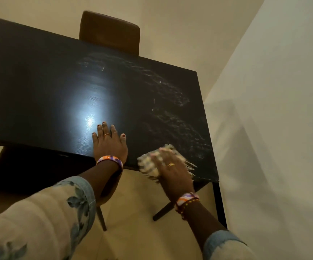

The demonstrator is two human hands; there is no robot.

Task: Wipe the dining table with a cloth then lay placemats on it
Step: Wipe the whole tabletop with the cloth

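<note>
A single wide-angle view from the person's head looks forward and steeply down over the near edge of the dark tabletop (48, 87). It sits close: both forearms enter from the bottom, and the hands, left (109, 143) and right (172, 166), lie near the frame's middle. A chair (110, 32) stands at the far side, a wall (275, 109) runs along the right, and the lines bend toward the frame's edges.

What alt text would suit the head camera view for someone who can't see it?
A person's right hand presses a pale cloth on the near edge of a dark dining table, leaving wet streaks. The left hand rests flat beside it; a brown chair stands opposite.
</note>
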